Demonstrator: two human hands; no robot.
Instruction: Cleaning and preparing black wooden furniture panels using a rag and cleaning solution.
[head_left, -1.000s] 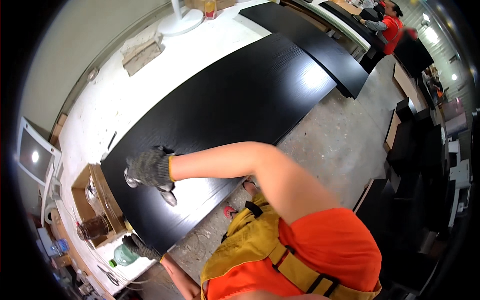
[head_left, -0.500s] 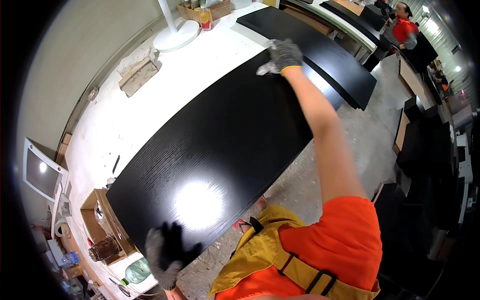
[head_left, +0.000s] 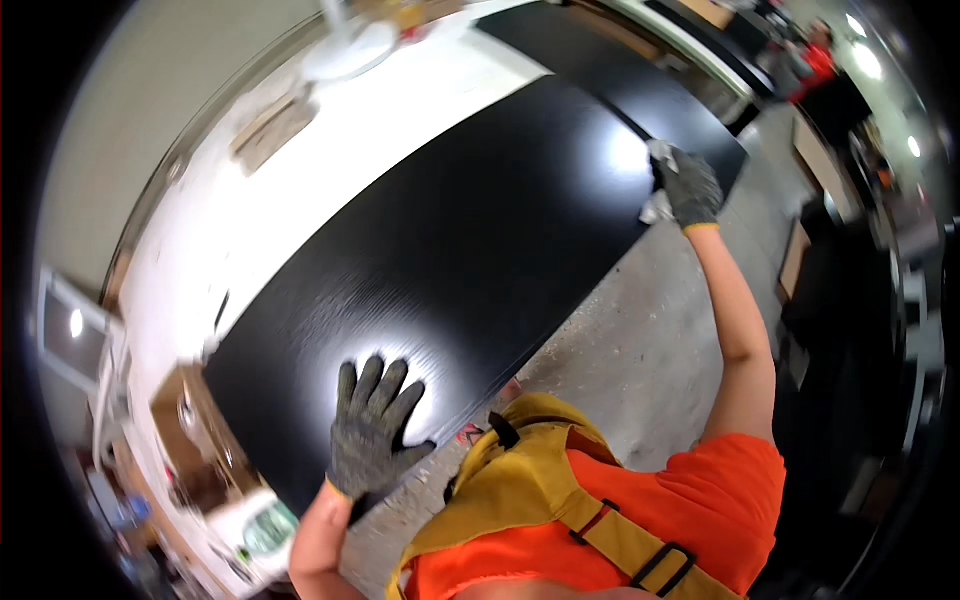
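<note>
A large black wood-grained panel (head_left: 450,235) lies across the white table (head_left: 400,130), its near edge reaching past the table's side. My left hand (head_left: 372,425), in a dark grey glove, rests flat on the panel's near-left end with the fingers spread. At the far right corner of the panel, my right hand (head_left: 690,187), gloved the same way, is closed on a whitish cloth (head_left: 657,208) that pokes out by the fingers. The cloth is at the panel's edge. Beyond it lies a second black panel (head_left: 620,70).
A cardboard box (head_left: 185,420) with a dark jar stands left of the panel, near a green plastic bottle (head_left: 268,528). Towards the back are a worn block (head_left: 270,130) and a round white stand base (head_left: 350,55). Another person (head_left: 815,65) is at the far right.
My right hand has moved with the cloth along the panel's far end, rightwards and nearer. My left hand has come up from the near corner onto the panel and spread out.
</note>
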